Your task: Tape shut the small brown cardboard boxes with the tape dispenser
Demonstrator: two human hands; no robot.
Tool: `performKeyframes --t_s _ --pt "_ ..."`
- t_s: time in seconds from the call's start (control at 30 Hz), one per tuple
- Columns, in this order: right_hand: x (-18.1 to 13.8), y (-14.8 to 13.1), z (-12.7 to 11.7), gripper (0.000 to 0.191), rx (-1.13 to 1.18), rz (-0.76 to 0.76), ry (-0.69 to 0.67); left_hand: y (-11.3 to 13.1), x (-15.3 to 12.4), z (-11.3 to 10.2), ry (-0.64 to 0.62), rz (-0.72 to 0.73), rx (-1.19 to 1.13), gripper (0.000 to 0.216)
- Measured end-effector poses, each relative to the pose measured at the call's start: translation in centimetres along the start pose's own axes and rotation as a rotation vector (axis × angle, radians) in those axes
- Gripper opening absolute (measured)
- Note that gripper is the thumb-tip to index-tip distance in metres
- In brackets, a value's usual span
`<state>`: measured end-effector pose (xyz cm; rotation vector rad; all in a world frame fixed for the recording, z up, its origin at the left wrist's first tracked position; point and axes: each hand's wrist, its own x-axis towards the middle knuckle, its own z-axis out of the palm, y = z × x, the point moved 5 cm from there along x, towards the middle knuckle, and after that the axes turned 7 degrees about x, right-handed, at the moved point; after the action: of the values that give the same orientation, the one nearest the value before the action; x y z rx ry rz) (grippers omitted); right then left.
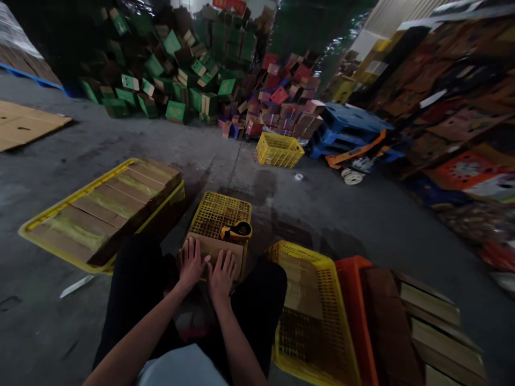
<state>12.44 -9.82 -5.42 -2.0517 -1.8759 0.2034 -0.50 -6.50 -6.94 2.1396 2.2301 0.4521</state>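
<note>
My left fingers (191, 247) and right fingers (226, 260) spread, flat on cardboard box (213, 246) at near end of yellow crate (221, 206). Uneven pressure might skew box; forward push could knock tape dispenser (230, 232), close to crate's right edge, to floor (193, 150).

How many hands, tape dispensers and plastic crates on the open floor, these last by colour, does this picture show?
Hands: 2
Tape dispenser: 1
Yellow crates: 4
Orange-red crate: 1
Total: 8

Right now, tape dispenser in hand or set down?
Set down: the tape dispenser lies on the yellow crate; left hand and right hand are on the carton.
</note>
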Motion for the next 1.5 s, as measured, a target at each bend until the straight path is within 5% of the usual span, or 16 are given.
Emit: performKeyframes --t_s 0.33,0.87,1.23,1.5 --pt "-0.1 0.1 -0.3 0.072 -0.003 0.010 -0.030 -0.2 0.0 -0.1 0.002 0.018 -0.006 0.074" --pt "-0.4 3.6 -1.7 0.066 -0.073 0.012 -0.059 -1.8 0.7 -0.5 -0.159 -0.003 -0.124 0.067" --pt "-0.8 5.0 -1.4 0.074 -0.063 0.036 -0.073 -6.4 -0.3 -0.3 -0.012 -0.140 -0.212 0.062" --pt "-0.6 5.1 -0.6 0.071 -0.038 0.028 -0.065 1.1 -0.6 -0.4 -0.032 0.113 -0.108 0.058"
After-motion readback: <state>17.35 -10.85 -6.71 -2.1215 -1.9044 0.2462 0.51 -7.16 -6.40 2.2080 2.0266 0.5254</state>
